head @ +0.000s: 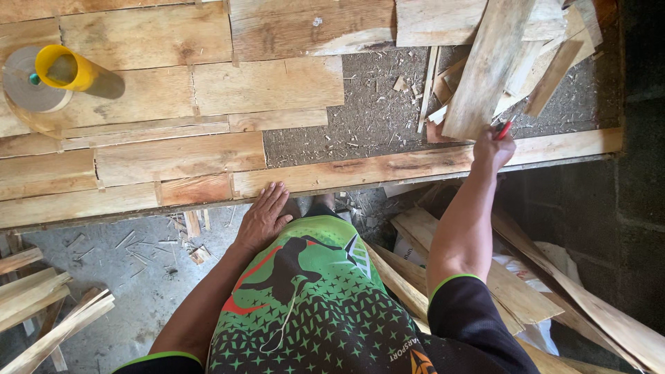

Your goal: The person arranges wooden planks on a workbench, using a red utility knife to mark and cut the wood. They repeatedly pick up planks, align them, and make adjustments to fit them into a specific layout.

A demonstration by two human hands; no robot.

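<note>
My left hand (264,215) lies flat with fingers apart on the near edge of a workbench panel made of joined wooden pieces (173,104). My right hand (493,147) reaches forward to the bench's front rail and grips a small red-handled tool (503,129), whose tip touches the lower end of a long loose plank (485,69). That plank leans across a heap of thin wood offcuts (547,62) at the back right. What kind of tool it is cannot be told.
A yellow cup (64,68) stands beside a roll of tape (31,90) at the bench's far left. Sawdust and chips cover the bare bench patch (374,111). Scrap planks lie on the floor at the right (526,291) and left (41,305).
</note>
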